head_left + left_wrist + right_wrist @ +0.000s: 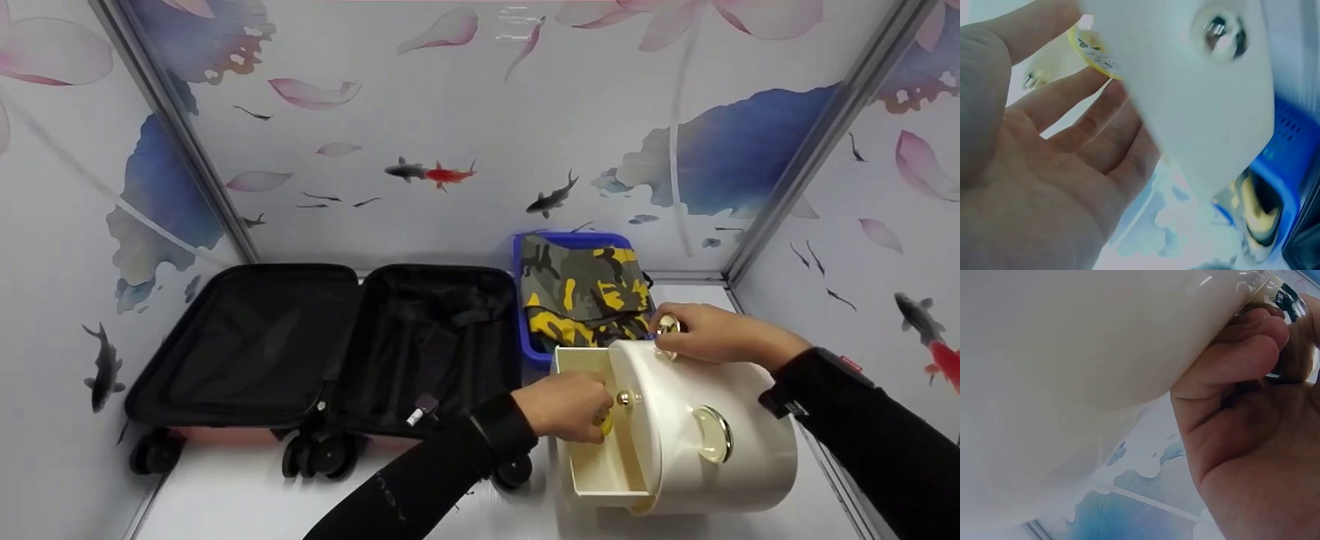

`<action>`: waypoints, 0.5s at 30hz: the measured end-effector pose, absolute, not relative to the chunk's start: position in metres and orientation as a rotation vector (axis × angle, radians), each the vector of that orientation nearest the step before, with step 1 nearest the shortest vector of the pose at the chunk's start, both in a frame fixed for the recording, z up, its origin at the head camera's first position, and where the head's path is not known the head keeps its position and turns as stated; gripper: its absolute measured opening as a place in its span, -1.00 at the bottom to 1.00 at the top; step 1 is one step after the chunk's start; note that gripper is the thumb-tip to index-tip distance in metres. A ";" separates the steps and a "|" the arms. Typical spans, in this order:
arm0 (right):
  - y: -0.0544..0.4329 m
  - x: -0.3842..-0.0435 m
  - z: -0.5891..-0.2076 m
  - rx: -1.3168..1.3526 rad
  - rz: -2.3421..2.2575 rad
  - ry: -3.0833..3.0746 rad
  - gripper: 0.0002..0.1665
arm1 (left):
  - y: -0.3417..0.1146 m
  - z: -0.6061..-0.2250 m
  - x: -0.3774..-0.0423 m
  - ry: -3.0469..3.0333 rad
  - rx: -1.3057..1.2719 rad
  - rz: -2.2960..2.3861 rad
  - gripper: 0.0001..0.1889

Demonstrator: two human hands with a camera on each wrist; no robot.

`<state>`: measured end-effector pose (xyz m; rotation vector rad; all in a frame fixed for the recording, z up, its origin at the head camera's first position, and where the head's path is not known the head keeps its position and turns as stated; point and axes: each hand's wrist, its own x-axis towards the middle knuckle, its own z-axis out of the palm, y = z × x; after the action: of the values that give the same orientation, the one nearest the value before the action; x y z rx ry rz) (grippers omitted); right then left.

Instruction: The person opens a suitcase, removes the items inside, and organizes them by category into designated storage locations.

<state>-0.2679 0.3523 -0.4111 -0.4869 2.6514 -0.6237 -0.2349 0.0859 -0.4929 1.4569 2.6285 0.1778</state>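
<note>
A cream storage box [720,480] with rounded sides stands at the right, its drawer [615,496] pulled out to the left. My left hand [566,405] reaches into that drawer and pinches a round, flat, yellow-rimmed item [1092,48] with print on its face. The drawer front [1196,107], with a shiny knob [1227,36], hides part of this item in the left wrist view. My right hand [701,334] has its fingers curled round a gold-trimmed side handle [669,325] of the box. A matching clear handle [714,433] shows nearer me.
Behind the box stands a blue basket [529,352] holding camouflage cloth [585,281] in grey and yellow. An open black-lined suitcase [247,352] lies at the left, wheels [330,454] toward me. Printed wall panels [465,112] enclose the back and sides.
</note>
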 end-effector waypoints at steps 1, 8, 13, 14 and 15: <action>0.352 -0.268 -0.411 -0.487 -0.626 2.651 -0.70 | 0.087 -0.496 -0.235 2.639 1.451 0.151 -0.82; 0.352 -0.267 -0.410 -0.493 -0.614 2.656 -0.67 | 0.101 -0.510 -0.230 2.771 1.330 -0.087 -0.80; 0.352 -0.268 -0.409 -0.501 -0.612 2.661 -0.68 | 0.111 -0.517 -0.227 2.827 1.250 -0.224 -0.76; 0.352 -0.268 -0.409 -0.503 -0.610 2.664 -0.69 | 0.112 -0.518 -0.226 2.834 1.240 -0.247 -0.76; 0.352 -0.268 -0.410 -0.505 -0.608 2.666 -0.69 | 0.113 -0.519 -0.226 2.839 1.233 -0.262 -0.77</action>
<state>-0.2676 0.3518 -0.4097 -0.5049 2.6660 -0.6080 -0.2263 0.1131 -0.5189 1.2326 2.8390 -0.2624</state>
